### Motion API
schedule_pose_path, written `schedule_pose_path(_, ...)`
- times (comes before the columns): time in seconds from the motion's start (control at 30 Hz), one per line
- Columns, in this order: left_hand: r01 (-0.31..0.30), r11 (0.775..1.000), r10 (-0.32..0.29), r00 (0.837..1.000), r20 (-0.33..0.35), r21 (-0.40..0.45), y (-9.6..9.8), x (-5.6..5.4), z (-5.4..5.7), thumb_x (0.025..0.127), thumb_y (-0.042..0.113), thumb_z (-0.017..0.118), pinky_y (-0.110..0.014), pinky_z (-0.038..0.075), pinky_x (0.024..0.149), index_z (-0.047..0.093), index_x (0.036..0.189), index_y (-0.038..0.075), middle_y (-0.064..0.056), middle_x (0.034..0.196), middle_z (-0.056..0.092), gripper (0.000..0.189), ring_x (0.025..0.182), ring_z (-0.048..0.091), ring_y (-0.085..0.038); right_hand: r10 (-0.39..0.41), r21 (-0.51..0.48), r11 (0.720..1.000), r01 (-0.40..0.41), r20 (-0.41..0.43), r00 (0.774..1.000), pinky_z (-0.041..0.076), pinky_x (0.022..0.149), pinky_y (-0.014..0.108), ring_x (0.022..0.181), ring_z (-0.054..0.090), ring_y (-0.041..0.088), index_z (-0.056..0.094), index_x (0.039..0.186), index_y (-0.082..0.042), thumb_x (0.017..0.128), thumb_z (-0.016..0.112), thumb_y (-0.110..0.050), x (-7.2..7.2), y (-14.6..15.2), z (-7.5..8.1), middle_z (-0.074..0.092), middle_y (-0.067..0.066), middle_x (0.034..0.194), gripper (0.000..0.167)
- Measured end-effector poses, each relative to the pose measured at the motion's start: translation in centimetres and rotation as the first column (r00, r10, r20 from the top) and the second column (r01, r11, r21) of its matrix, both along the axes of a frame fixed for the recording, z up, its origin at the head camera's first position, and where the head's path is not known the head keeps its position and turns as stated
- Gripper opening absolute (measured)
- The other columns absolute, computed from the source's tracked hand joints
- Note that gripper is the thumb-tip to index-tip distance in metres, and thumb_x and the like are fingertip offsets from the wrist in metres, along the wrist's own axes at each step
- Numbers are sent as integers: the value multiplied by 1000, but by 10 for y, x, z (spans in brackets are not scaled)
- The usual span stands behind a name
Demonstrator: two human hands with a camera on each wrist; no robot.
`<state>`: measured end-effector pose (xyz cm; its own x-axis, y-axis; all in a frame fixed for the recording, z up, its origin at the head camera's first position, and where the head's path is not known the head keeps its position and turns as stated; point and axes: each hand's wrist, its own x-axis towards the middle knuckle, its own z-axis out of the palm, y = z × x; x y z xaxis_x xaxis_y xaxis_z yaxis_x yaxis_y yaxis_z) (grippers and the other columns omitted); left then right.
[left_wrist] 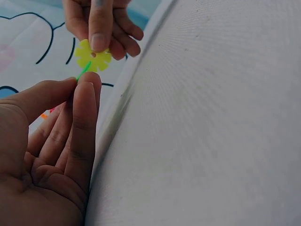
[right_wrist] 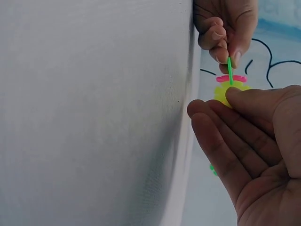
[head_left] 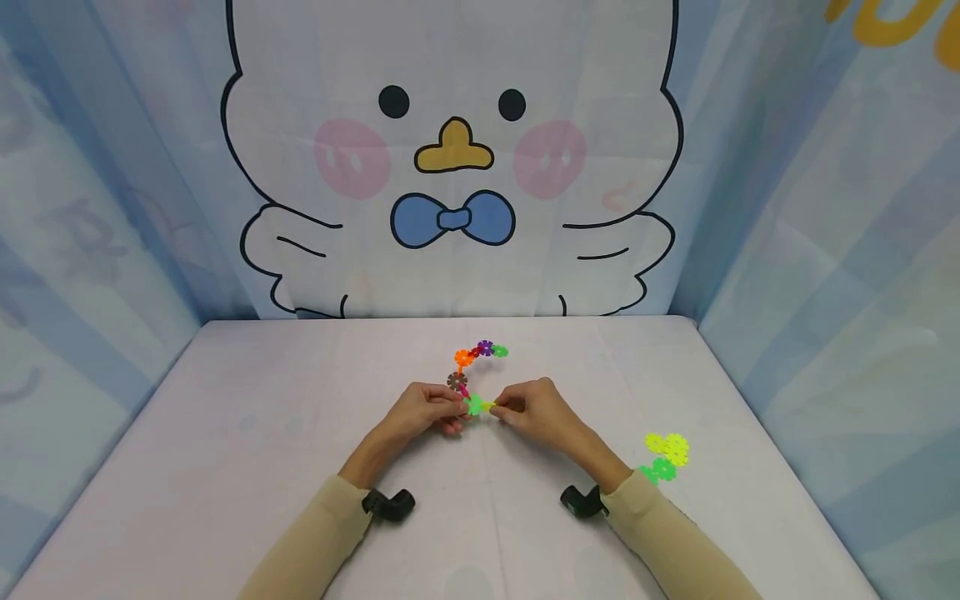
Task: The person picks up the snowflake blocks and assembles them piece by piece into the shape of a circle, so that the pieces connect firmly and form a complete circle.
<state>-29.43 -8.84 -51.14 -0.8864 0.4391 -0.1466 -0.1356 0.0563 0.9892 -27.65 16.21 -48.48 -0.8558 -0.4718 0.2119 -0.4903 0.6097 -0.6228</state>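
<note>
Near the middle of the table, my left hand pinches a green notched snowflake disc between thumb and fingertips. My right hand pinches a yellow snowflake disc by its edge. The two discs meet at right angles, the green one's edge at the yellow one's notches. From the green disc a curved chain runs away over the table: a pink disc, a brown disc, an orange disc, a red one, a purple disc and a green end disc.
Loose yellow discs and green discs lie on the table at the right, beside my right forearm. The white-covered table reaches back to a curtain printed with a cartoon character. More curtains hang at both sides.
</note>
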Motion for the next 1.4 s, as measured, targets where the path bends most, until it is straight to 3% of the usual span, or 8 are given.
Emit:
schedule_pose_path(0.37,-3,1000,3,1000,-2,1,-1,0,0,97,8,76,-24,63,65,73,109,-8,-6,85,82,20,64,71,-9,8,-51,999,-13,-99,995,61,72,18,76,75,6,83,93,-5,92,82,-10,3,-4,-4,83,5,86,5)
schedule_pose_path(0.93,-24,1000,24,1000,-8,6,0,-1,-1,98,8,74,-22,62,65,69,115,-11,0,75,74,26,63,69,-7,0,-73,997,-8,-116,993,61,71,18,74,78,9,83,92,-5,94,81,-10,5,-10,-7,82,5,83,6)
schedule_pose_path(1.4,-56,998,56,998,14,28,-2,-2,-2,101,11,72,-24,65,70,71,120,-11,-9,93,82,29,68,73,-9,-35,-62,998,27,-130,991,65,78,25,80,81,12,83,98,-5,93,82,-13,5,-15,-9,83,6,89,10)
